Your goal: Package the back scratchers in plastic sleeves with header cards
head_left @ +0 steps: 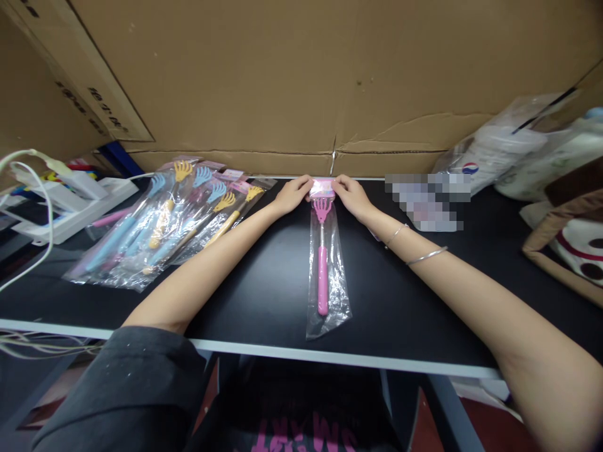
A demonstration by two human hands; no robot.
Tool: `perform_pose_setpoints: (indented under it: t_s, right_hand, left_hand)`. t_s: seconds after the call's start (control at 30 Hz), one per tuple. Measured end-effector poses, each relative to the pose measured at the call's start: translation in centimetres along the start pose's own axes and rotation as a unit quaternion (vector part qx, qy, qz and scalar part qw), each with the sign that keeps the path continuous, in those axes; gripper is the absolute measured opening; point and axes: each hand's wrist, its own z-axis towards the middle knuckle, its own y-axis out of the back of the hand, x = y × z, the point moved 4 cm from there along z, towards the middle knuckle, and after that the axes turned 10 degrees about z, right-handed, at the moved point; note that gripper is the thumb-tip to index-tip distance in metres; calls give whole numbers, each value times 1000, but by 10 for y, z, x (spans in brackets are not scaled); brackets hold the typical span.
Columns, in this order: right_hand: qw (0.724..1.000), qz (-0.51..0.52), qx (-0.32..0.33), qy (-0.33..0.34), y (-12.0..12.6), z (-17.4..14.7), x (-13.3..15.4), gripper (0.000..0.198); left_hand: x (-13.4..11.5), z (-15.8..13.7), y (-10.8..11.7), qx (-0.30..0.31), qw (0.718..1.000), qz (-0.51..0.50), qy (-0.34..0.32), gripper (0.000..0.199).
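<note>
A pink back scratcher (323,276) lies in a clear plastic bag (340,295) on the black table, its claw end pointing away from me. Across the top of the bag is a pink printed header card (322,188). My left hand (294,194) pinches the card's left end, fingers closed. At the right end, my right hand (352,196) grips the same card between thumb and fingers. The scratcher's handle points toward me and neither hand touches it.
Left of my arm lies a pile of bagged back scratchers (160,220) in blue, yellow and pink. Beyond it is a white power strip (89,207) with cables. A bagged cup (499,150) and a brown-handled bag (584,232) stand at right. Cardboard (282,81) walls the back.
</note>
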Motion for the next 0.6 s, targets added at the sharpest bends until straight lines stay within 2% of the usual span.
perform_pose_setpoints:
  t_s: [0.27,0.6]
  right_hand:
    - [999,21,-23,20,5,3,-7,20]
    - [1000,3,4,9,2,2,-6,20]
  left_hand:
    - [-3,-2,1,-9,998,-38,52,30]
    - [-8,-3,3,-11,998,-39,53,34]
